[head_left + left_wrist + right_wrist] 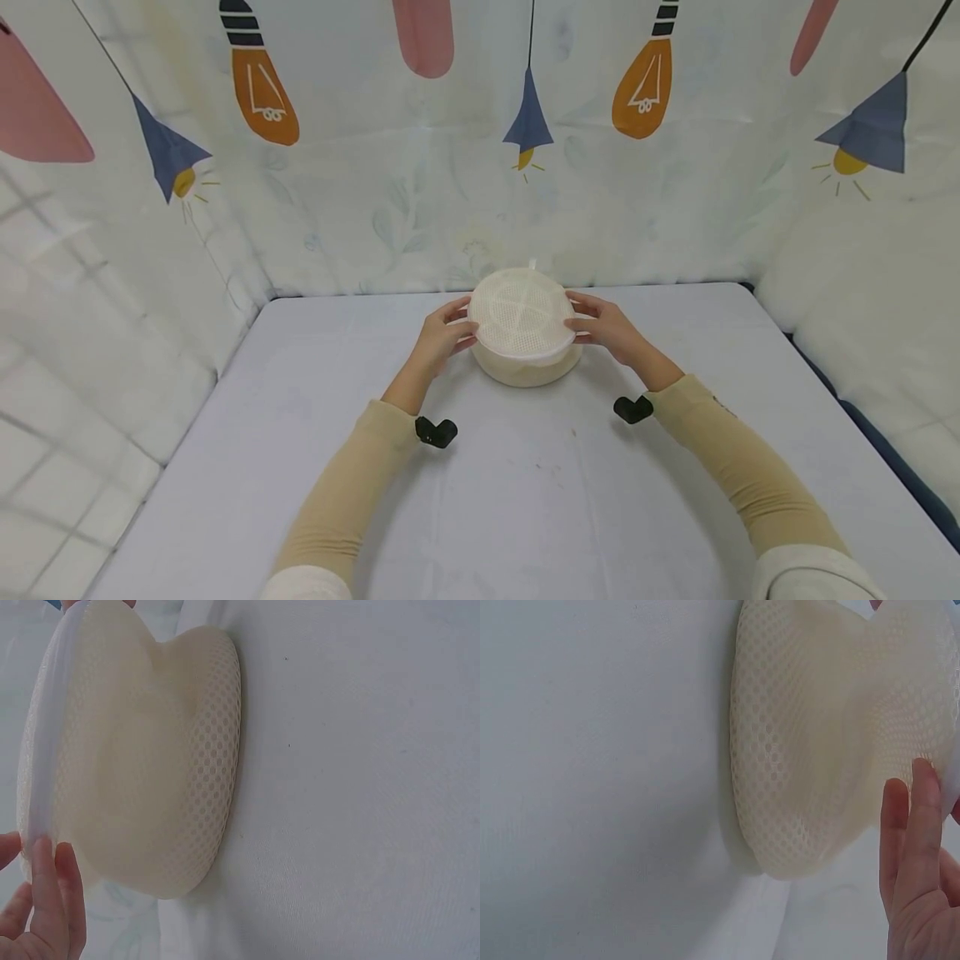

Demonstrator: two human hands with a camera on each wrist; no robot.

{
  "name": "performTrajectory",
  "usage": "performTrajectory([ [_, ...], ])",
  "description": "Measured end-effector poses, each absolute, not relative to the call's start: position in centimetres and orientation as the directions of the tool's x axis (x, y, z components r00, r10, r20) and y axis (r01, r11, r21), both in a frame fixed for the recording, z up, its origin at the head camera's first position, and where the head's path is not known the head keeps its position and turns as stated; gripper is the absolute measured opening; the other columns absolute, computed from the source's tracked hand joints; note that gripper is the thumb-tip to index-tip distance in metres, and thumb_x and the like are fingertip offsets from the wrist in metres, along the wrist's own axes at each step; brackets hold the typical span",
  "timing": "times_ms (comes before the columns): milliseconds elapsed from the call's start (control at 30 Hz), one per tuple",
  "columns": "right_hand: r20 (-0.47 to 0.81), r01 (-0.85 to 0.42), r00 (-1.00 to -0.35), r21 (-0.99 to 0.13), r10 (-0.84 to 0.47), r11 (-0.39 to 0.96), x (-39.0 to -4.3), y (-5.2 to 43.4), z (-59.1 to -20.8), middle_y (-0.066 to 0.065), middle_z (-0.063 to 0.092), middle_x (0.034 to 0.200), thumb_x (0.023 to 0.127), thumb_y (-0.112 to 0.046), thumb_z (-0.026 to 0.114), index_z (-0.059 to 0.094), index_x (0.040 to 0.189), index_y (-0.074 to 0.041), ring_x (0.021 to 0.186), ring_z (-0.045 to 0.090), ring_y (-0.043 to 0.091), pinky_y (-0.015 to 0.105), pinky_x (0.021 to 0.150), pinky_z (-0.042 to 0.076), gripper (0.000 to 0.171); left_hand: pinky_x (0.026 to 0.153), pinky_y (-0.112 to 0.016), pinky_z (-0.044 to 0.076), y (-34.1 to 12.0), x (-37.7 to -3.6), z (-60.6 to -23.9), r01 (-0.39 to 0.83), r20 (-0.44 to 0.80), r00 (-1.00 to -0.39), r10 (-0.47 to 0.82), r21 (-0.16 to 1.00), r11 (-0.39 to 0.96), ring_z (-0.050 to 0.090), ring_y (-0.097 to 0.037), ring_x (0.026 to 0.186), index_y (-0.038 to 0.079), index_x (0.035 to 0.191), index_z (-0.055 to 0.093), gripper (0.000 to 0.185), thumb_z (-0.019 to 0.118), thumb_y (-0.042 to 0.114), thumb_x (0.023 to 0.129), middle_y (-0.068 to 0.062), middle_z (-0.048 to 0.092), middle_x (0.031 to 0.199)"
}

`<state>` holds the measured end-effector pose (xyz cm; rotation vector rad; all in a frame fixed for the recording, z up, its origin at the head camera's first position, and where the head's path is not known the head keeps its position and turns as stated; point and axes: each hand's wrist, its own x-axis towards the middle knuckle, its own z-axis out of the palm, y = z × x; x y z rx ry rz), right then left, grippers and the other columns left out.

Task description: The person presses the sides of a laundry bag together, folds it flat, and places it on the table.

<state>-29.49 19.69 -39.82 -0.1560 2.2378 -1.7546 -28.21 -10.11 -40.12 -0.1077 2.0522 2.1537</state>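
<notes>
A round cream mesh laundry bag (522,312) stands on the white-covered table near its far edge. Its side wall sags and folds inward in both wrist views, and a smooth pale band (56,727) runs round the upper rim. On the left, my left hand (447,331) pinches that rim, thumb on top and fingers (46,889) against the side. Opposite it, my right hand (609,327) holds the rim the same way, its fingers (922,832) along the mesh. The bag's lower edge lies close over the cloth. Its inside is hidden.
White cloth covers the table (510,500), with a few small specks in front of the bag. Behind it hangs a pale curtain (337,192) printed with lamps and bulbs. Small black devices (437,432) sit at both wrists.
</notes>
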Motion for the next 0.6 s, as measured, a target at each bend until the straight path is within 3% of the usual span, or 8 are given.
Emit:
performTrajectory([
  [300,-0.169,0.098,-0.951,-0.959,-0.259,0.267,-29.49,19.56,-40.04,0.02,0.033,0.162,0.103,-0.007,0.062,0.027,0.163,-0.012,0.132,0.052,0.038,0.041,0.1,0.053,0.07,0.094,-0.031,0.056,-10.03,-27.97,-40.24,-0.168,-0.165,-0.984,0.069,0.985,-0.035,0.061,-0.025,0.113,0.012,0.153,0.049,0.061,0.064,-0.003,0.096,-0.015,0.049,0.144],
  [600,-0.167,0.095,-0.949,-0.96,-0.266,0.263,-29.64,19.68,-40.29,0.021,0.032,0.162,0.103,-0.007,0.062,0.027,0.164,-0.012,0.133,0.052,0.039,0.038,0.098,0.054,0.07,0.092,-0.03,0.056,-10.02,-27.97,-40.43,-0.169,-0.167,-0.984,0.058,0.985,-0.032,0.062,-0.025,0.111,0.012,0.152,0.05,0.06,0.065,-0.002,0.096,-0.014,0.049,0.143],
])
